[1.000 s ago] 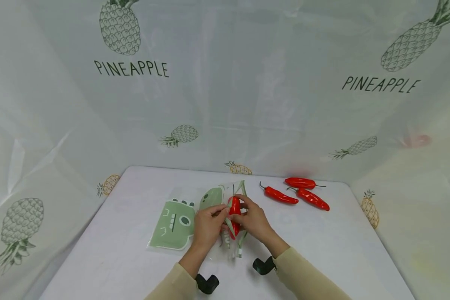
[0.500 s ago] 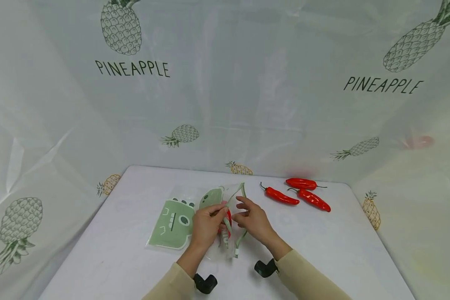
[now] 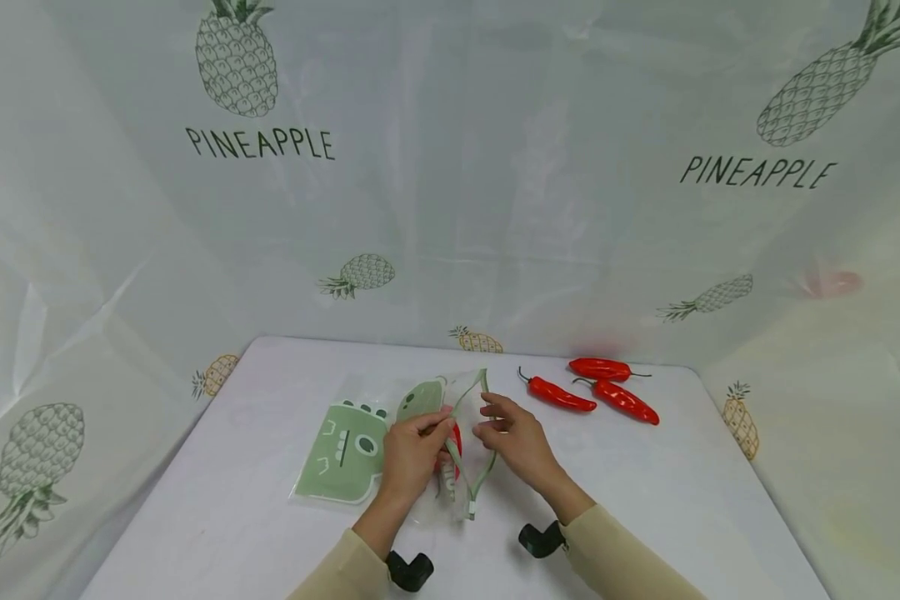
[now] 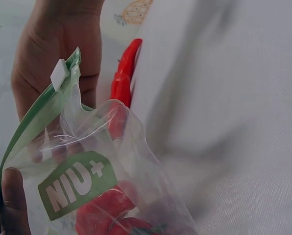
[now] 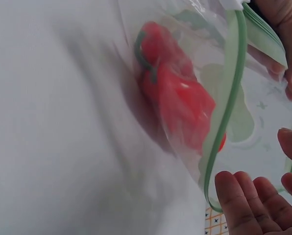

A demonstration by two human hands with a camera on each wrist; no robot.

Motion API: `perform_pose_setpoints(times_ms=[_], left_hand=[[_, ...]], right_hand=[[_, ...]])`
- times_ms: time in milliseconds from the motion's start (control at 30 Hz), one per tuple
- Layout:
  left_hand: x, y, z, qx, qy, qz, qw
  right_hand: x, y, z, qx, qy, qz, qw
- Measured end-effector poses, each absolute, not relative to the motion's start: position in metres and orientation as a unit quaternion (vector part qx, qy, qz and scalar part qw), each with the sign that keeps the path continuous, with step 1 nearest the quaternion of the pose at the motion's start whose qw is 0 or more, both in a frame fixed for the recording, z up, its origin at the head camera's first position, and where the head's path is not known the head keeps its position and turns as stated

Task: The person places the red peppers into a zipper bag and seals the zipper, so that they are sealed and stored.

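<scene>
Low in the middle of the head view, the left hand (image 3: pixel 411 454) pinches the near lip of a clear zip bag (image 3: pixel 450 467), its thumb and forefinger curled onto the green zipper strip (image 3: pixel 461 417) that runs up and away from the hand toward the centre of the frame. A red pepper (image 3: pixel 453 442) sits inside the bag, just to the right of the left hand's fingertips and partly covered by them. In the left wrist view the same pepper (image 4: pixel 109 213) shows through the plastic at the bottom of the frame, below a green NIU+ label (image 4: pixel 77 183), with the white slider tab (image 4: pixel 60 73) at the upper left end of the zipper. The right hand (image 3: pixel 516 439) lies just right of the bag's mouth with its fingers loosely spread and relaxed; it grips nothing, and the far lip of the bag lies just beside its fingertips, though whether they touch it cannot be told. In the right wrist view those fingers (image 5: pixel 249 200) show at the lower right, just under the loop of green zipper, the pepper (image 5: pixel 178 100) up and left of them behind the plastic. A second bag printed with a green dinosaur (image 3: pixel 345 450) lies flat on the white table (image 3: pixel 645 500) left of the left hand. Three more red peppers (image 3: pixel 600 387) lie together toward the right of the centre, well apart from both hands.
</scene>
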State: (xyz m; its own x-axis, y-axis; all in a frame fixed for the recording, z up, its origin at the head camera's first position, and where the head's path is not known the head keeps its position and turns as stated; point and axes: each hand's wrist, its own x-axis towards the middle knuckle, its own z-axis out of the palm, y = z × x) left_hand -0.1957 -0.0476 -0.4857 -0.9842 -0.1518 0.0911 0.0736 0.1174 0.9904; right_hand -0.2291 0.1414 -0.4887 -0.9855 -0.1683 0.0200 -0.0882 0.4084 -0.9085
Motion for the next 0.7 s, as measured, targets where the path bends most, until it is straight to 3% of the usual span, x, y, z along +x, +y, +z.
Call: perform_pose_setpoints(times_ms=[700], left_hand=[[-0.194, -0.047, -0.487, 0.025, -0.742, -0.663, 0.092]], right_hand=[[-0.238, 0.186, -0.477, -0.032, 0.853, -0.52, 0.006]])
